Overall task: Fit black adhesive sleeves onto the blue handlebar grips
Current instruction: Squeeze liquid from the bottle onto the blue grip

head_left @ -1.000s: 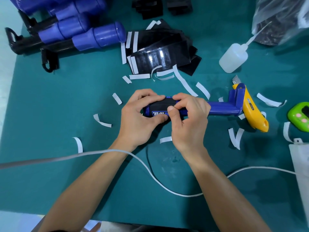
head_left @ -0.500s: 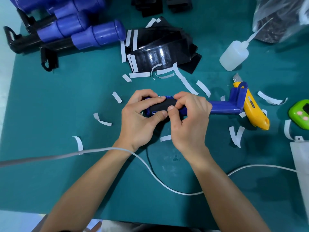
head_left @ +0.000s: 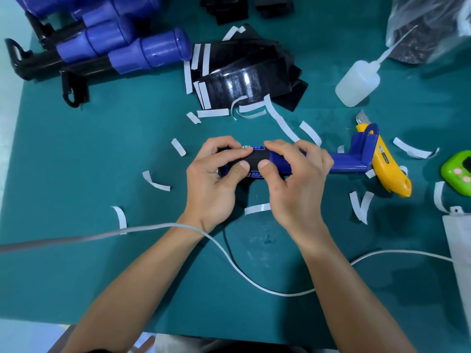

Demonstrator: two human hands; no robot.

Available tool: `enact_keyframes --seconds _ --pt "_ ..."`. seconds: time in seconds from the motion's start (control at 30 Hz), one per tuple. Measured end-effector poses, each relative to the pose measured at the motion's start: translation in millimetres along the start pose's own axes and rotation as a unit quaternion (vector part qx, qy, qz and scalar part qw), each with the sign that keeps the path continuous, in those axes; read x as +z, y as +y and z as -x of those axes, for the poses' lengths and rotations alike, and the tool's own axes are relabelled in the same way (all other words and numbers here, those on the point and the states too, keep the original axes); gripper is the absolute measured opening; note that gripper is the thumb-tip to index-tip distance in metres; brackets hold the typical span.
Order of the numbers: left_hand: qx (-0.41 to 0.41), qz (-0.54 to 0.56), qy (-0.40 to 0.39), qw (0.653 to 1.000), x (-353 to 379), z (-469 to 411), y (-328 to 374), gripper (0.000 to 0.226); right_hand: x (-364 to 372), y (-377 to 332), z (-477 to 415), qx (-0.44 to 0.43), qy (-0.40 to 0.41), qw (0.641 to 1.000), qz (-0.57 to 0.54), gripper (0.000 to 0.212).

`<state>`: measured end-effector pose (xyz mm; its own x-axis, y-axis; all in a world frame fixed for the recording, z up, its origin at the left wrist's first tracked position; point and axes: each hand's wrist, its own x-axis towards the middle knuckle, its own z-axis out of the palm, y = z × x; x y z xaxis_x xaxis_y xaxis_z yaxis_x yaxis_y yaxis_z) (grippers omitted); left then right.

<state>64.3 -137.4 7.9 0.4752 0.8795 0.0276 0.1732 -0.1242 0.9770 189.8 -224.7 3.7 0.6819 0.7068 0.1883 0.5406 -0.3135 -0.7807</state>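
Grip (head_left: 344, 165), blue, lies crosswise at the centre of the green worktop (head_left: 76, 161), clasped by both hands, with a black sleeve (head_left: 257, 159) wrapped round its middle. Its bracket end points right and lies against a yellow knife (head_left: 390, 169). White strips (head_left: 257, 208) are scattered all round, one of them just in front of the hands. Beyond lies a pile of black sheets (head_left: 244, 77). At far left are blue handles (head_left: 150, 53) on black rods; at far right, a squeeze bottle (head_left: 356, 82) and a plastic bag (head_left: 428, 29). A green device (head_left: 458, 174) and a white box (head_left: 458, 238) sit at the right edge. A white cable (head_left: 229, 261) crosses the left wrist and passes behind the right forearm.

Left hand (head_left: 211, 179) curls over the grip's left end, hiding it. Right hand (head_left: 295, 184) closes on the grip just right of the sleeve. Both thumbs press the sleeve's near side, tips side by side. The forearms converge from the lower edge.
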Motion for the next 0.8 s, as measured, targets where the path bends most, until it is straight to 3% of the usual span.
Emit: enact_keyframes --seconds 0.2,0.37,0.57,0.67,0.8 --pt "0.024 -0.040 -0.028 0.999 -7 -4 -2 0.030 -1 -2 -2 -0.033 0.019 0.999 0.017 0.030" --pt "0.022 -0.105 -0.101 0.989 -15 -12 -5 0.061 -2 -2 -4 -0.052 0.012 0.998 0.020 0.033" --pt "0.021 -0.082 -0.101 0.991 -14 -12 -4 0.057 -21 7 -8 -0.057 -0.099 0.993 0.019 0.043" --pt "0.024 -0.077 -0.104 0.991 -14 -10 -4 0.053 -22 5 -6 -0.059 -0.101 0.993 0.024 0.049" --pt "0.023 -0.078 -0.105 0.991 -14 -10 -5 0.050 -21 5 -7 -0.029 -0.091 0.995 -0.007 0.038"
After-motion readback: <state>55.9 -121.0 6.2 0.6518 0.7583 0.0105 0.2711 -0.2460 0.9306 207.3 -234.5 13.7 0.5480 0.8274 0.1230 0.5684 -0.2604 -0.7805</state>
